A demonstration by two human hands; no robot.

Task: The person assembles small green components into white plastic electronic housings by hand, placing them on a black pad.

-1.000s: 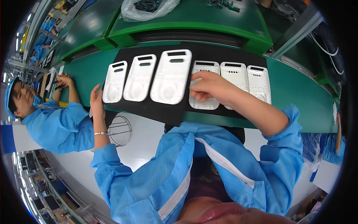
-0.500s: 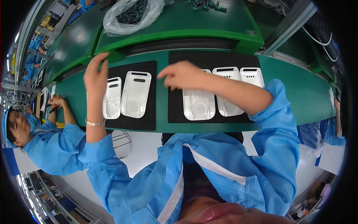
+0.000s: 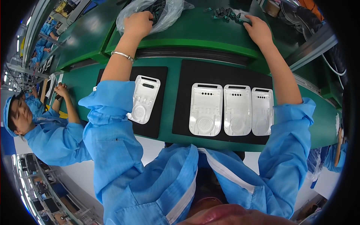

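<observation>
My left hand (image 3: 138, 24) is at the mouth of a clear plastic bag (image 3: 170, 23) that holds small dark parts. Its fingers are curled inward, and whatever they grip is hidden. On the right, my right hand (image 3: 259, 30) reaches to a loose pile of small black-and-green parts (image 3: 228, 14); thumb and forefinger are apart beside the pile's edge. Three white plastic housings (image 3: 205, 108) lie side by side on the right black mat (image 3: 183, 101). Another white housing (image 3: 144, 98), with a dark piece in its upper slot, is partly behind my left sleeve on the left mat (image 3: 159, 112).
A raised green shelf (image 3: 195, 45) with a thick front edge runs behind the mats. A metal post (image 3: 313, 50) and cables stand at the right. At the far left a co-worker (image 3: 48, 138) in blue sits at the same bench.
Both hands have moved forward from above the mats to the raised shelf, the left to the bag and the right to the loose pile. The view has shifted slightly.
</observation>
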